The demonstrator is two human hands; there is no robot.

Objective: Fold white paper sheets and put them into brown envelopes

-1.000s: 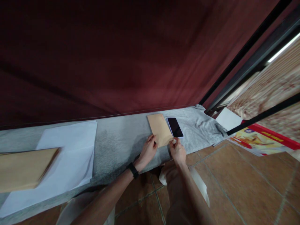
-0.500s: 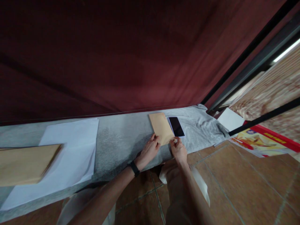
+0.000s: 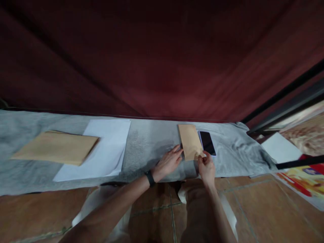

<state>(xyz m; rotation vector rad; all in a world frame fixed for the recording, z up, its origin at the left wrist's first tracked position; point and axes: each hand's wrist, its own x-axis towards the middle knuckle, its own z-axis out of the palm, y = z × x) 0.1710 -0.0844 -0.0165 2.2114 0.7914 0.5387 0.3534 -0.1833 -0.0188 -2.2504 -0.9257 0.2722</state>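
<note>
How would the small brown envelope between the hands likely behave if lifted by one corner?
The small brown envelope lies thin and flat on the grey cloth, so it is probably light and would bend somewhat. The right hand pinches its near corner while the left hand rests at its edge; pushed, it would likely drag on the cloth.

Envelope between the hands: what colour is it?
Plain tan-brown, no pattern. The envelope shows best in the head view, lying on the grey cloth.
</note>
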